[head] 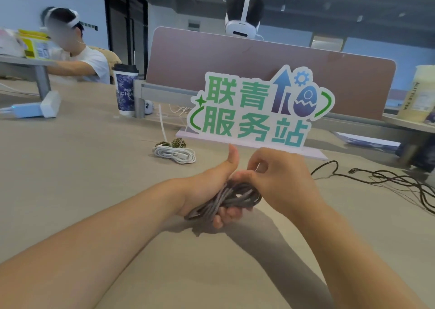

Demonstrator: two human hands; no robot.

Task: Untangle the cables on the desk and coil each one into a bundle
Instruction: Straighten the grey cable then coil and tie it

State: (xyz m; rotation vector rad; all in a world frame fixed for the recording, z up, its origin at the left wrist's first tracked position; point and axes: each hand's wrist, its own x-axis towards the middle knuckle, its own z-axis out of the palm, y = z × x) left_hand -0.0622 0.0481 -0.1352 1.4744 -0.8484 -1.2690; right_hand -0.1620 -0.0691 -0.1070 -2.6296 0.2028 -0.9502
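From my remote seat, the desk fills most of the view, with the big green sign standing at its far edge. To the right a black cable sprawls in loose, crossing loops on the desk, not yet coiled.

The work is in the middle. My left hand holds the grey cable above the desk as a coil. The fingers curl under the loops and the thumb sticks straight up, clear of them. My right hand pinches the grey cable at the top of the coil between thumb and forefinger. I cannot tell which strand or end it has, as the fingers hide it.

I judge this to be the finishing step on this coil. To do it well, I want the left fingers snug enough that the loops stay stacked and even. The right hand should wrap the tail tightly round the waist of the bundle and tuck the end through a loop so it cannot spring open. The left thumb should come down to pin each turn.

The finished bundle belongs near the white bundle, which lies just in front of the sign. A small braided bundle lies touching it behind.
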